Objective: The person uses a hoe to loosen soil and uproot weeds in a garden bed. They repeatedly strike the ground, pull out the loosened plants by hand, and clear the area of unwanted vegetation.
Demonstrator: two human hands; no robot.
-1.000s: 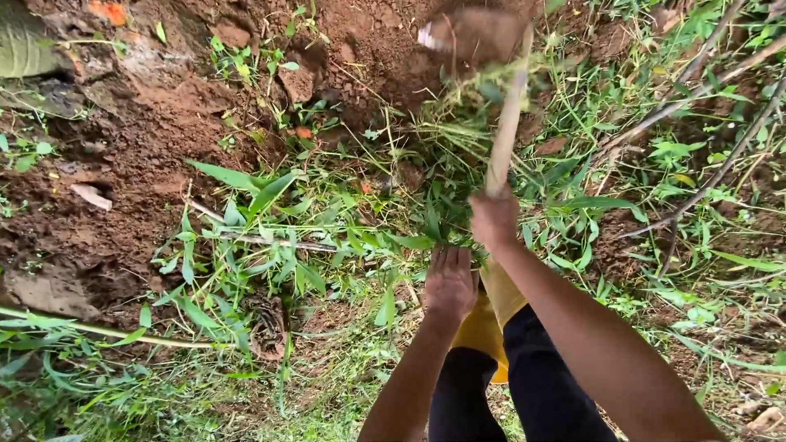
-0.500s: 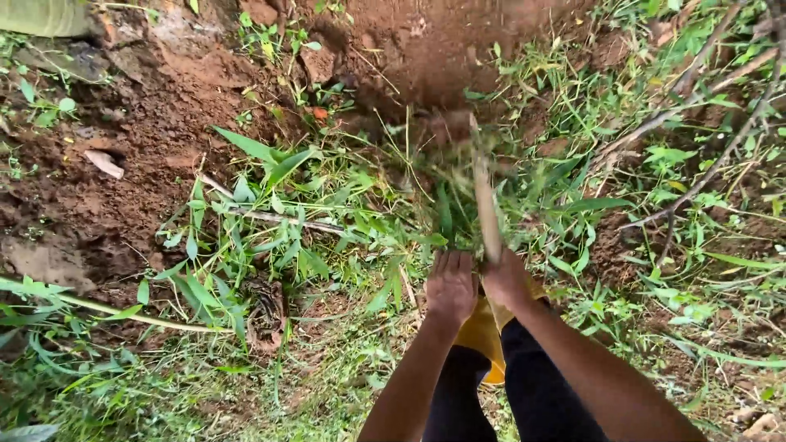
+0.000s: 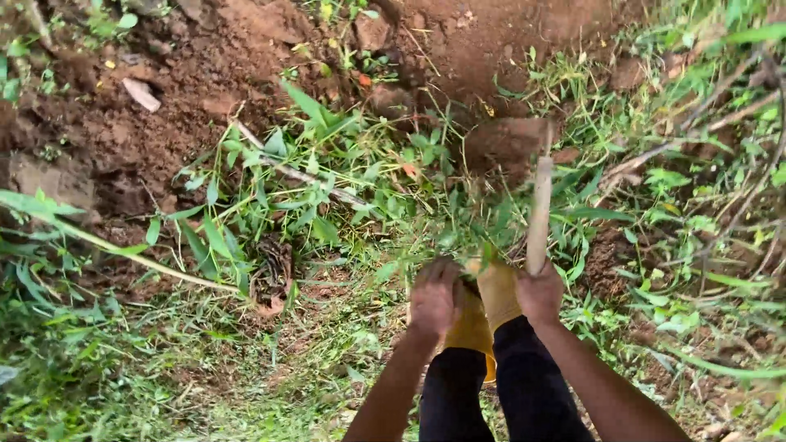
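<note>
My right hand (image 3: 540, 293) is closed round the lower end of a pale wooden handle (image 3: 539, 214). The handle runs up and away to a mud-caked hoe blade (image 3: 508, 146) that sits on the ground among cut green stems. My left hand (image 3: 434, 299) is a closed fist just left of the right one, apart from the handle, and nothing shows in it. Under both hands are my yellow boots (image 3: 494, 296) and black trousers (image 3: 458, 393).
Bare reddish-brown dug soil (image 3: 508, 33) fills the top, with clods and a pale stone chip (image 3: 141, 94). Cut leafy stems (image 3: 311, 176) lie across the middle. Thin bare branches (image 3: 696, 131) cross at the right. Short grass (image 3: 164, 376) covers the lower left.
The hoe has swung down from raised to the ground ahead. Both hands dropped toward my boots, and the view tilted slightly downward.
</note>
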